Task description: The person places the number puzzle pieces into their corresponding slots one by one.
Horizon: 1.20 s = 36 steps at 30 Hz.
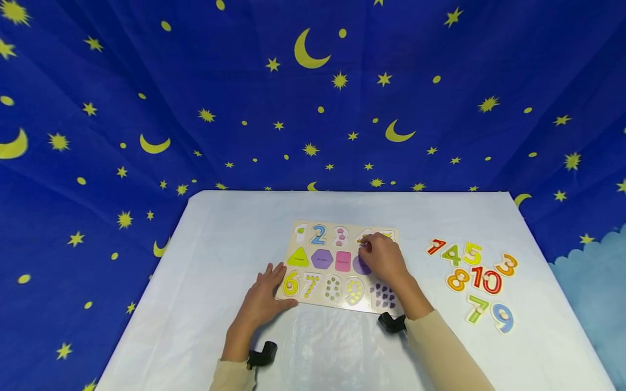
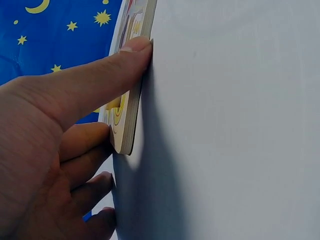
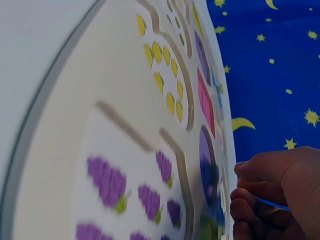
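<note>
Apparently fitted blue 2 [image 1: 318, 235] and yellow 6 [image 1: 290, 284] right of relaxed left hand [image 1: 263, 296]; leaves eight numbers [image 1: 477, 277] outside right hand [image 1: 385, 258], cannot tell if grasping.

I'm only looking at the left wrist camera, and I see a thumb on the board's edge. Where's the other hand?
Observer: The head view shows the right hand over the right half of the board.
Operator: Is the number 2 in its place?
Observer: Yes, the blue 2 sits in its slot in the top row.
Operator: And where's the 10?
Observer: Off the board: the red 10 lies to its right on the white table, among other loose numbers.
</note>
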Tool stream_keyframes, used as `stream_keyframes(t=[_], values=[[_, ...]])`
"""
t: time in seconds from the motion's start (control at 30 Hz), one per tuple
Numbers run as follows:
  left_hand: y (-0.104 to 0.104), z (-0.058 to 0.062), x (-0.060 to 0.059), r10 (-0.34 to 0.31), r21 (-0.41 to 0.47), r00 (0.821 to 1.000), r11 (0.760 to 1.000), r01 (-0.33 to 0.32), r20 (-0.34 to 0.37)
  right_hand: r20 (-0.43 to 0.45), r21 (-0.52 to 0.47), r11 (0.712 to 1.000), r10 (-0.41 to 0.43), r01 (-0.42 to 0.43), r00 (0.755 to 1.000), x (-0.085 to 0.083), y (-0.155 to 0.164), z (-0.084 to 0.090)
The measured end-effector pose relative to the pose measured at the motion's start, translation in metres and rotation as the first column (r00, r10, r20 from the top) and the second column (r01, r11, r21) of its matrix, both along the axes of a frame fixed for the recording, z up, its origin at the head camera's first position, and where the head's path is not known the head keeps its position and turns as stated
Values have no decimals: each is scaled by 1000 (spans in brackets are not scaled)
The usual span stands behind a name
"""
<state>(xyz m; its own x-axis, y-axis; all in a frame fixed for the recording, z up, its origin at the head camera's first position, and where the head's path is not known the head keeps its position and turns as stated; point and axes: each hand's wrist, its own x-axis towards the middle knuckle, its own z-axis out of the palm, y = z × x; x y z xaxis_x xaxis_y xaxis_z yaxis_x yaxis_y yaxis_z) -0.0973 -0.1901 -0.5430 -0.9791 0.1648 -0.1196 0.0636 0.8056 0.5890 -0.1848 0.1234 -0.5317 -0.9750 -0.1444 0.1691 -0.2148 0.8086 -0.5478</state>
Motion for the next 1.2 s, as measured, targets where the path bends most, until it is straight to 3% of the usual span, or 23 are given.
stream_keyframes(t=[0.47, 1.2], values=[[0, 1, 1, -1, 0, 1000, 1000, 1, 4, 51, 21, 998, -60, 59, 997, 14, 23, 4], [1, 3, 0, 3, -1, 1000, 1000, -3, 20, -1, 35, 994, -104, 104, 995, 37, 58, 5]])
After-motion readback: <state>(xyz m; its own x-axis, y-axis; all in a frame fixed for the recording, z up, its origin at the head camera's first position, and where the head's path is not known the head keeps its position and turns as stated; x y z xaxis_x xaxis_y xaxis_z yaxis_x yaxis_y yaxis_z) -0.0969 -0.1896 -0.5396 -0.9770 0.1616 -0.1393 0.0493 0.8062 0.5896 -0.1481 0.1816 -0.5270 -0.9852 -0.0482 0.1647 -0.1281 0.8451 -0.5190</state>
